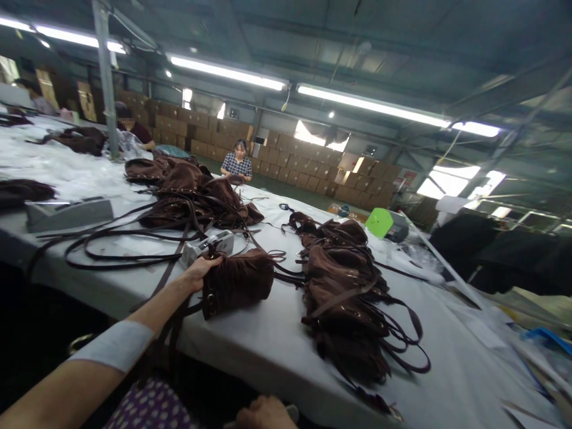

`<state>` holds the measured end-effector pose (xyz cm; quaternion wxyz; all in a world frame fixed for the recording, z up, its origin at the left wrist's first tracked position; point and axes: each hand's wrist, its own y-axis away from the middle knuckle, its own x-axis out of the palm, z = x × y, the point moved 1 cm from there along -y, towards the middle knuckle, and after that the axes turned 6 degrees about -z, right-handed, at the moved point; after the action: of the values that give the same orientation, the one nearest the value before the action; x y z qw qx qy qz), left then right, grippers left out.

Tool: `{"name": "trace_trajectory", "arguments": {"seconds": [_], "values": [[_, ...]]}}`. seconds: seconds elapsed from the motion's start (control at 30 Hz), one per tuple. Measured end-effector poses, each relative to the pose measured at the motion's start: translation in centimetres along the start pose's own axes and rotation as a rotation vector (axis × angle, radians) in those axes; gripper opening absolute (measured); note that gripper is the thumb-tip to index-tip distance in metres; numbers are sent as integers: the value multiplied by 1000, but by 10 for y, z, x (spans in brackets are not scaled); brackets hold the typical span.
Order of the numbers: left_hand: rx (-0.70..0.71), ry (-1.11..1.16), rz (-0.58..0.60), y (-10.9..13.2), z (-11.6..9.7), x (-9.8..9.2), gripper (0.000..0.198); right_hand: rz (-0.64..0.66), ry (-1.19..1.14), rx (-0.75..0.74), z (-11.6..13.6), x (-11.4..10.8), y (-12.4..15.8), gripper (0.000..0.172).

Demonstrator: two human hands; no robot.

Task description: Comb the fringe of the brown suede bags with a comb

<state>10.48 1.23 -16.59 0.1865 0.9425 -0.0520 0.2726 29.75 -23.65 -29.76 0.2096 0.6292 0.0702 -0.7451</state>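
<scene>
My left hand [203, 271] is closed on the top edge of a dark brown drawstring bag [243, 277]. The bag lies on its side at the near edge of the white-covered table [277, 333], and metal eyelets show at its rim. Long straps trail from it, some over the table edge. Just behind my left hand stands a grey tape dispenser [210, 245]. Low at the bottom edge, my right hand [263, 414] has its fingers curled in; a small pale thing shows beside it, and what it holds is hidden.
Brown bags are heaped at the left [183, 185] and at the right [344, 286], straps spread around. Another grey dispenser [69, 214] stands far left. A metal post [106, 77] rises from the table. Across it sits a person in a checked shirt [236, 165], before stacked cartons [295, 158].
</scene>
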Motion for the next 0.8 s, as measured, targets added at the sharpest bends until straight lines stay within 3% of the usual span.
{"name": "trace_trajectory", "arguments": {"seconds": [0.03, 0.1, 0.23, 0.33, 0.43, 0.6, 0.67, 0.8], "values": [[16, -7, 22, 5, 1, -1, 9, -62, 13, 25, -5, -23, 3, 21], [41, -20, 77, 18, 0, 3, 17, -326, 9, 72, -10, -81, 8, 37], [183, -229, 267, 57, -11, 27, 28, -821, -8, 19, -1, -191, 10, 26], [277, -352, 398, 78, -17, 43, 27, -967, 79, -57, 14, -230, 4, 25], [223, -310, 403, 80, -11, 50, 30, -839, 288, -38, 21, -220, -14, 25], [95, -137, 282, 61, 7, 49, 29, -463, 340, 11, 6, -154, -42, 16], [71, -89, 251, 55, 12, 46, 25, -411, 310, 0, 3, -132, -45, 17], [2, 15, 63, 40, 17, 37, 14, -348, 201, -127, 19, -91, -41, 24]]}}
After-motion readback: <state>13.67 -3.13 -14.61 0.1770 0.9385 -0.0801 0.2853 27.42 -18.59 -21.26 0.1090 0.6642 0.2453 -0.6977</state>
